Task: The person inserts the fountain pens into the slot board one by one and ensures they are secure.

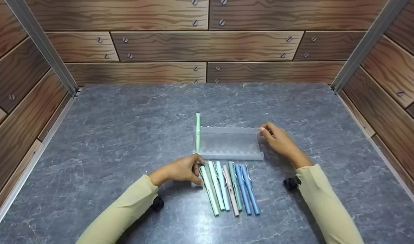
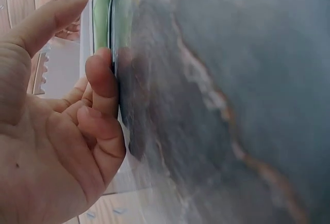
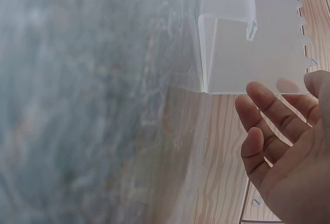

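Observation:
A translucent pen rack (image 1: 229, 141) with notched edges stands on the table, one light green pen (image 1: 198, 133) leaning in its leftmost notches. My right hand (image 1: 277, 139) pinches the rack's right edge between thumb and forefinger; in the right wrist view a fingertip shows through the plastic, and the other fingers (image 3: 265, 113) stay loose. Several capped pens lie side by side before the rack. My left hand (image 1: 183, 168) is at the top end of the leftmost pale green pen (image 1: 210, 193). In the left wrist view a bent finger meets the green pen (image 2: 102, 22), while the thumb stays apart.
Beside the pale green pen lie more green pens, a mint pen (image 1: 223, 186), a greyish-pink pen (image 1: 231, 191), a dark green pen (image 1: 235, 186) and blue pens (image 1: 250, 191). Wood-patterned walls (image 1: 207, 45) enclose the grey marbled table (image 1: 125, 118).

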`<state>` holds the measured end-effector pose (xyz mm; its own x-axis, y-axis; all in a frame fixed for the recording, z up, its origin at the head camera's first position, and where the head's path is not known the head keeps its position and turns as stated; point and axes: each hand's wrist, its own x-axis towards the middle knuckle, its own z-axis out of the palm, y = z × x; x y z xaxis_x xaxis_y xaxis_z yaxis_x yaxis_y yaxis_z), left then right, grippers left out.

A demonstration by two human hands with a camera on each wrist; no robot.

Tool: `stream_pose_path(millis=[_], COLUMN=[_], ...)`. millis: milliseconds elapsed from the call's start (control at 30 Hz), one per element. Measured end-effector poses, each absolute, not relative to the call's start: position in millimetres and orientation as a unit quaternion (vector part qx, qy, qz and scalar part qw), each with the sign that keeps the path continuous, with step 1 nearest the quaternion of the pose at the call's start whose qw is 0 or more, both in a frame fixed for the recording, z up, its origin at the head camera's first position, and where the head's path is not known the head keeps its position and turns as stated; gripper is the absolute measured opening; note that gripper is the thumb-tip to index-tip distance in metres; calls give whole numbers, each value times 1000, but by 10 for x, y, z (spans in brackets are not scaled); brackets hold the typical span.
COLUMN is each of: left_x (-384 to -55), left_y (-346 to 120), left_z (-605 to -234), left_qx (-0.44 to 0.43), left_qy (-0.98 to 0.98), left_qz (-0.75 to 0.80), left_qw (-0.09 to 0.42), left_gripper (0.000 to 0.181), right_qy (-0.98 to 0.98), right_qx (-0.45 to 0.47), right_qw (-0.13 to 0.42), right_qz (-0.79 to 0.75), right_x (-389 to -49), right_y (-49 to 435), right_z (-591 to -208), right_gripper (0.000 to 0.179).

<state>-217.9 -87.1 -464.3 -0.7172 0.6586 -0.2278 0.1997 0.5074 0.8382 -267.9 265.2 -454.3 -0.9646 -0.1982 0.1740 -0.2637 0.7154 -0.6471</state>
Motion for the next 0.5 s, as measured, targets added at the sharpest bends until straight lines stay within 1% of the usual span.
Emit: stream_pose_path(millis=[500], left_x=[-2139], left_y=[-824], left_z=[-4640], left_qx=[262], left_qy=[875], left_qz=[334], left_qw=[233], left_gripper=[55], right_qy=[-925], right_qx=[126], right_qw=[40], right_qz=[355], right_x=[-2683], right_y=[2649], right_z=[-4538], right_gripper=[27])
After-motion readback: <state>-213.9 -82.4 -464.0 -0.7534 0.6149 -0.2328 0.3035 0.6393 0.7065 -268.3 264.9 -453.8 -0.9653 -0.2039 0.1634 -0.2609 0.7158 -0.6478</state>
